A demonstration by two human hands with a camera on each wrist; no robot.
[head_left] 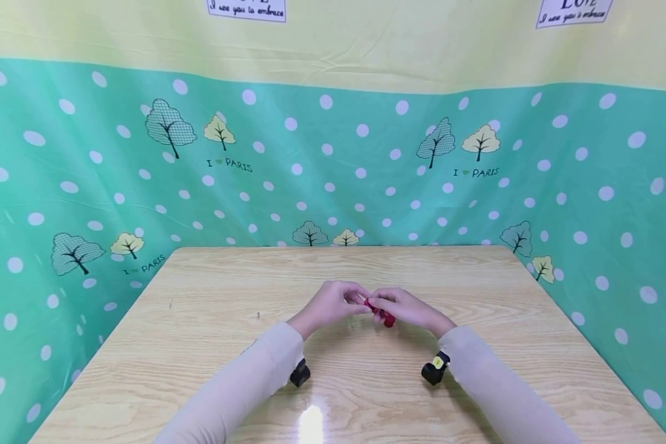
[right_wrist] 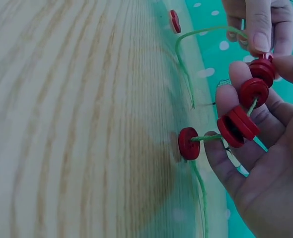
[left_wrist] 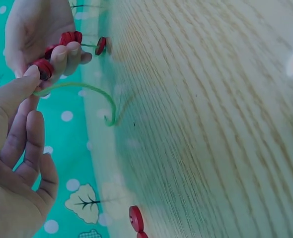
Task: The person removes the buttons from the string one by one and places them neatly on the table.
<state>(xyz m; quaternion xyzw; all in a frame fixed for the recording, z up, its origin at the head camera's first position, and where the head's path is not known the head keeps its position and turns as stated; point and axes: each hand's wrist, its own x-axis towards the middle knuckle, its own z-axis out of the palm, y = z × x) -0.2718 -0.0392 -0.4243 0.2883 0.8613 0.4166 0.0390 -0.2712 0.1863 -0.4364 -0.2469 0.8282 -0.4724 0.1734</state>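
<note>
Several round red buttons (right_wrist: pixel 253 92) are threaded on a green string (right_wrist: pixel 185 69). My right hand (head_left: pixel 407 307) holds a row of them across its fingers, its thumb and forefinger at the top buttons. One threaded button (right_wrist: pixel 188 143) hangs apart, lower on the string, close to the tabletop. With thumb and forefinger, my left hand (head_left: pixel 333 303) pinches the string right at the end button (left_wrist: pixel 43 69). From that pinch a free length of string (left_wrist: pixel 94 88) curves out, its tip hooked. My left hand's other fingers are loosely bent. In the head view the hands hide most of the buttons.
Loose red buttons (left_wrist: pixel 136 218) lie on the wooden table (head_left: pixel 227 277), off to the side of my left hand. A green and yellow printed cloth (head_left: pixel 361 148) hangs behind the table and along both sides. Black wrist cameras (head_left: pixel 434 370) sit under both sleeves.
</note>
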